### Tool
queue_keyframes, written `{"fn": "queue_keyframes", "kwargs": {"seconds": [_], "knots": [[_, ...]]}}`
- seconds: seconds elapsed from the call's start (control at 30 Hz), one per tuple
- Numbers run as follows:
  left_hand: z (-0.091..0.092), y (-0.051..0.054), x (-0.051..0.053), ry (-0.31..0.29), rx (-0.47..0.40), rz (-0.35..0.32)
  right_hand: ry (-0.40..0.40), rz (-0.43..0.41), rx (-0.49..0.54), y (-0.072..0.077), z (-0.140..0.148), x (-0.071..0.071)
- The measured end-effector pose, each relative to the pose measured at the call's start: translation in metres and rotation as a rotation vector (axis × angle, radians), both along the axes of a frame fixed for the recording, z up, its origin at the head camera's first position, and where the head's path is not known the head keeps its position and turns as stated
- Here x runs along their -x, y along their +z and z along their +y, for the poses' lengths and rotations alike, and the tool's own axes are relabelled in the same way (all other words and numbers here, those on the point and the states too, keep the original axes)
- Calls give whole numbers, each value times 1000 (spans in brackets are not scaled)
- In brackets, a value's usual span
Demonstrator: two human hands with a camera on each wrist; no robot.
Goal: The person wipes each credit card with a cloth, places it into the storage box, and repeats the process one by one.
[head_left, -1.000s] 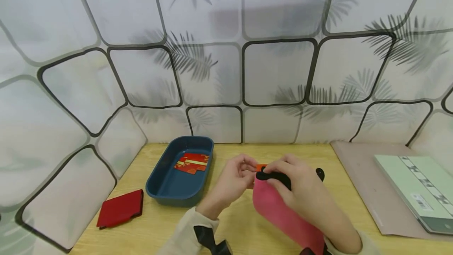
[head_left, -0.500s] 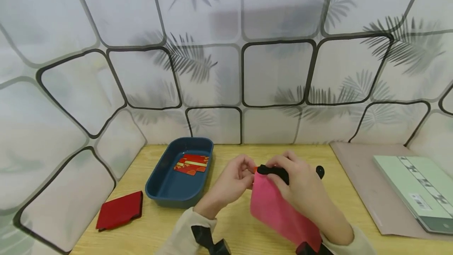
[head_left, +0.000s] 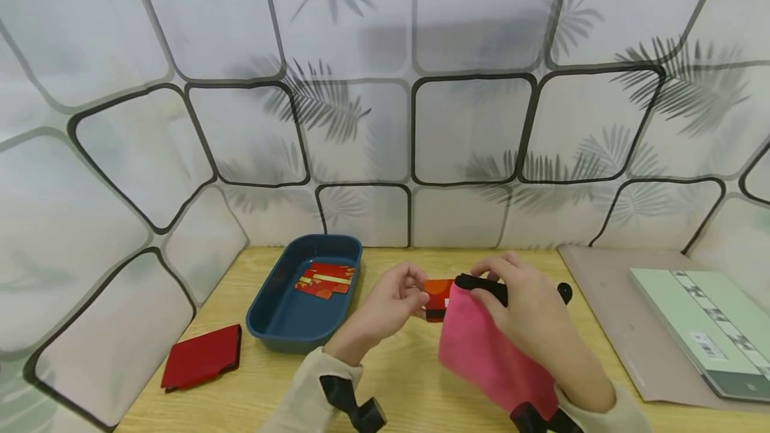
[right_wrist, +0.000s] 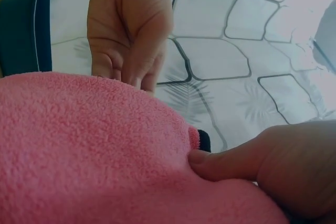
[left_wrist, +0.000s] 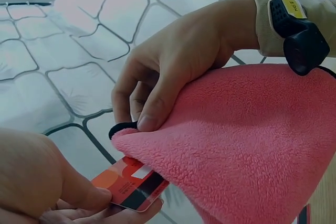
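Note:
My left hand pinches an orange-red card with a black stripe and a small white strip, thumb on its near face. A fuzzy pink cloth with black edging hangs from my right hand, which grips it by its upper edge. In the left wrist view, the cloth's corner overlaps the card's far end and hides it. The right wrist view shows my right thumb pressed on the cloth by the black edging; there the cloth hides the card.
On the left, a blue tray holds several red-and-gold cards. A red wallet-like case lies nearer at the table's left edge. A pale green box-like item rests on a pinkish-grey sheet at right.
My right hand and the cloth have shifted a little to the right. More of the card now shows beside the left fingers. My left hand has hardly moved.

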State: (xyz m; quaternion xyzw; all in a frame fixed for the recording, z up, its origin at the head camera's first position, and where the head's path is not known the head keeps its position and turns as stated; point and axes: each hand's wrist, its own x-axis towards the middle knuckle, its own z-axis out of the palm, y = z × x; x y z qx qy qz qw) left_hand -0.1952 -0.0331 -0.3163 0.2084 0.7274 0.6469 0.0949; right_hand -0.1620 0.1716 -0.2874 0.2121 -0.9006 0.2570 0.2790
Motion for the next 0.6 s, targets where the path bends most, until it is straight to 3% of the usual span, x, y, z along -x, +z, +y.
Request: {"fn": "queue_keyframes", "kwargs": {"seconds": [0.27,0.6], "knots": [[-3,2,-2,43,15,-4,-40,-29,-5,2,10,2],[-3,2,2,96,-67,-21,-165,67,-11,10,32,3]]}}
